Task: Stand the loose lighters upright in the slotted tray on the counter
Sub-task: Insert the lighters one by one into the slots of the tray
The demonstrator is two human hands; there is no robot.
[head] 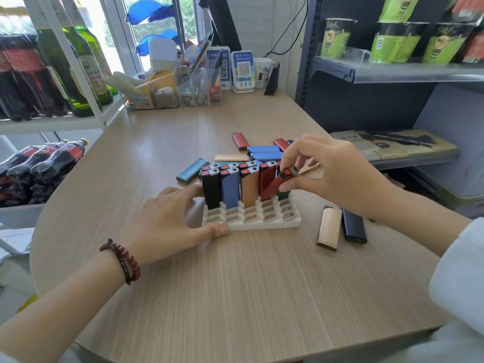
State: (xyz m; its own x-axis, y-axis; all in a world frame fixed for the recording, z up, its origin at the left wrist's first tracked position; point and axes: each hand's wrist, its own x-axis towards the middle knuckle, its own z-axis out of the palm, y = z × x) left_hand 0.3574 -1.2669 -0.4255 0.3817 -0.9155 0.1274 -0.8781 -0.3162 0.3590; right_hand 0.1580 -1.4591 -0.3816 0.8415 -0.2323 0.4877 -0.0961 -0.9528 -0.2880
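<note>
A white slotted tray (264, 224) lies on the wooden counter (209, 284). Several lighters stand upright in its far rows, among them a black one (211, 189), a blue one (230, 189) and a tan one (248, 188). My right hand (337, 174) pinches a red lighter (276, 184), tilted with its base down at a slot on the tray's right side. My left hand (172, 218) rests on the tray's left edge, thumb on the front corner. Loose lighters lie behind the tray, including a teal one (190, 174) and a red one (240, 141). A gold lighter (328, 227) and a black lighter (354, 226) lie to the right.
Clear organizer boxes (183, 90), QR code stands (242, 70) and a mug (262, 72) line the counter's far edge. A shelf with bottles (73, 74) stands on the left. A dark shelf unit with green cups (392, 48) stands on the right.
</note>
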